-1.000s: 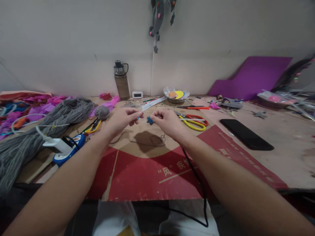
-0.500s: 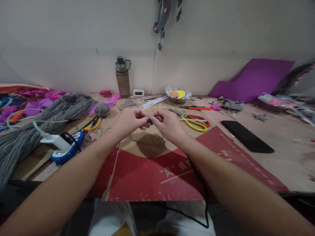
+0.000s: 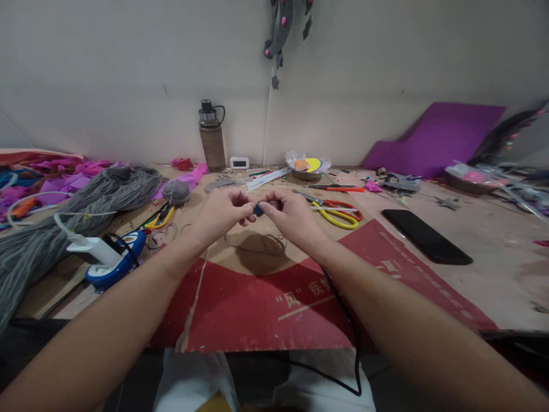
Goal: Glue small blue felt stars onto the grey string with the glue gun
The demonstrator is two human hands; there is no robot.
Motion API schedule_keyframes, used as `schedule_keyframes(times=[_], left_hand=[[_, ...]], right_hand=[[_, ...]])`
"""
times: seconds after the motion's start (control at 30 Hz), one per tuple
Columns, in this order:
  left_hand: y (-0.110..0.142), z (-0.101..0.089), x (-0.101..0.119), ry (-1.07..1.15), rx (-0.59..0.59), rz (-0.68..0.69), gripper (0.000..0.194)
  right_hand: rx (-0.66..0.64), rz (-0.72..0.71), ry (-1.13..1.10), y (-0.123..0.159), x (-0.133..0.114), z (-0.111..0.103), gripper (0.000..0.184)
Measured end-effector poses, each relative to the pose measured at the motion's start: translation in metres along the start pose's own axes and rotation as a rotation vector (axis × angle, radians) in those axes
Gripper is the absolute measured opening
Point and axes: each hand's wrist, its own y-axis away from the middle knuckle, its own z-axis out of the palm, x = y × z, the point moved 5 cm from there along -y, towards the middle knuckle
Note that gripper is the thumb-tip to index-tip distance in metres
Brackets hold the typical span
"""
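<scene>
Both our hands meet above the middle of the desk (image 3: 510,280), over a red and brown card (image 3: 253,312). Between them, at the fingertips, is a small blue piece (image 3: 258,210), lifted clear of the card and partly covered. Our right hand (image 3: 292,214) has its thumb and fingers clamped on the piece from the right. Our left hand (image 3: 223,210) has its thumb and forefinger drawn together at the left edge of the piece; whether they grip it or only touch it, we cannot tell.

Under our hands a thin cord (image 3: 253,250) lies in loose loops on the card, within a shadow. Just right of our right hand are the scissors (image 3: 334,220), with yellow and red handles, and a white stick (image 3: 338,209) passes over them; we cannot tell whether its near end is held. Farther right, a black phone (image 3: 424,236) lies flat on the desk.

On our left we have a ball of grey yarn (image 3: 176,192), yellow snips (image 3: 161,217) near it, a long grey skein (image 3: 109,194) and a white plug (image 3: 96,250) in a blue socket block (image 3: 103,277). Toward the wall, a bottle (image 3: 213,143) stands upright beside a small clock (image 3: 239,163), with white sticks (image 3: 269,178) and a dish (image 3: 305,174) of packets to their right. A purple sheet (image 3: 437,140) leans at the back right.
</scene>
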Motion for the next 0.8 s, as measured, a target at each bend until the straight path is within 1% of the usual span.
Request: schedule_keyframes(times=[0.1,0.2,0.27,0.37,0.47,0.53,0.6,0.73,0.8], left_hand=[[-0.001,0.001,-0.001,0.029,-0.059,-0.007,0.016],[-0.003,0.002,-0.007,0.149,-0.143,-0.052,0.021],[-0.004,0.002,-0.011,0.197,-0.156,-0.075,0.022],[-0.005,0.002,-0.016,0.219,-0.13,-0.112,0.017],[-0.005,0.004,-0.016,0.239,-0.112,-0.146,0.013],[-0.004,0.004,-0.013,0.2,-0.09,-0.135,0.011],[-0.003,0.002,-0.011,0.162,-0.051,-0.11,0.01],[-0.004,-0.003,-0.009,0.171,0.066,-0.07,0.009],[-0.004,-0.005,-0.009,0.177,0.106,-0.058,0.009]], right_hand=[[0.002,0.031,-0.006,0.0,0.0,-0.001,0.009],[0.005,0.038,-0.01,0.0,0.001,-0.001,0.009],[0.003,0.03,-0.003,0.0,0.003,0.0,0.009],[-0.005,0.002,0.017,0.0,0.003,0.002,0.009],[0.002,-0.041,0.047,0.002,0.001,0.002,0.009],[0.019,-0.085,0.086,0.003,-0.002,0.003,0.009],[0.047,-0.112,0.109,0.004,-0.004,0.002,0.004],[0.091,-0.107,0.074,0.006,-0.004,0.002,0.02],[0.106,-0.131,0.081,0.006,-0.004,0.001,0.014]])
